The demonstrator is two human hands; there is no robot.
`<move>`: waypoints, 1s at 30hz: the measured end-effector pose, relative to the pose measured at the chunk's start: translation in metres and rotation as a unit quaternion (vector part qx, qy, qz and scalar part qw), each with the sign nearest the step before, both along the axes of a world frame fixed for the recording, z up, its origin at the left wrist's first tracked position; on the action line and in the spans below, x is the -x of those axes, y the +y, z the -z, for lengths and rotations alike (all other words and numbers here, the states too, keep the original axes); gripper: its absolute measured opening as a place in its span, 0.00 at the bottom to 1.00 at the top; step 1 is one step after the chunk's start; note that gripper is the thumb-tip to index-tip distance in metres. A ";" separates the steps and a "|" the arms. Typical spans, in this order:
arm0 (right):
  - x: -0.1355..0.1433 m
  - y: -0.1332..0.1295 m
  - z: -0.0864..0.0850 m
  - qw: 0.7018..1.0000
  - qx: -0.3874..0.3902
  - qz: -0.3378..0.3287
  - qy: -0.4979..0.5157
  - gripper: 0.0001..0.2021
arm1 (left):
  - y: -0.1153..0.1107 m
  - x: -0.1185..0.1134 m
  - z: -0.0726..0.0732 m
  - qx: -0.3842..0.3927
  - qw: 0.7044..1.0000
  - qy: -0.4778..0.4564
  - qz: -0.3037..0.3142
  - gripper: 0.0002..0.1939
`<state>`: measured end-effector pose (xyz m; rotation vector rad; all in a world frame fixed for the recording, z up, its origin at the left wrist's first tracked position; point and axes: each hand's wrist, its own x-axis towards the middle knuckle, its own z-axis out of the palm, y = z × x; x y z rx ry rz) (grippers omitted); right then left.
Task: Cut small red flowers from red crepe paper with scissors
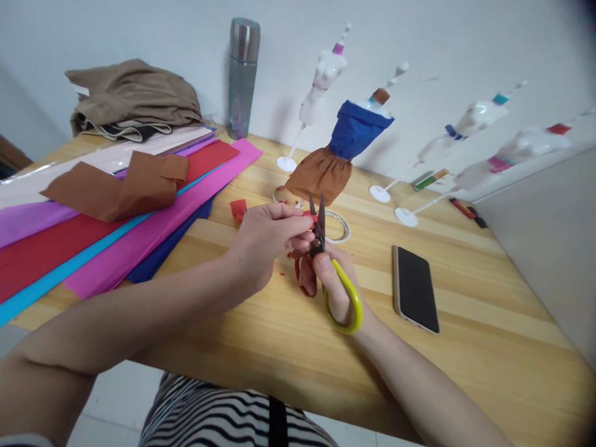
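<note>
My left hand (pixel 272 241) pinches a small red piece (pixel 310 217) between thumb and fingers. Around the handles of the scissors (pixel 348 300), one yellow and one red, my right hand (pixel 333 278) is closed. The blades are parted and point away from me, right beside the red piece. Just behind the hands lie a white tape ring (pixel 338 226) and a second ring, partly hidden. Another red scrap (pixel 238 210) rests behind my left hand, and tiny red bits lie on the wooden table (pixel 263 342).
Several white mannequins stand along the wall; one wears a blue top (pixel 358 129) and brown skirt (pixel 320 174). Coloured sheets (pixel 165 218), brown paper (pixel 116 191), folded cloth (pixel 137 99) and a flask (pixel 244 78) are left. A phone (pixel 415 288) lies right.
</note>
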<state>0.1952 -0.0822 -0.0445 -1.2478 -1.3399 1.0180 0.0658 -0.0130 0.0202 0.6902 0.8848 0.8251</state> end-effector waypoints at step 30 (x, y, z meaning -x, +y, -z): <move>-0.006 -0.003 -0.001 0.999 0.023 -0.029 -0.002 0.25 | 0.027 0.017 -0.006 -0.092 0.988 0.068 0.101 0.08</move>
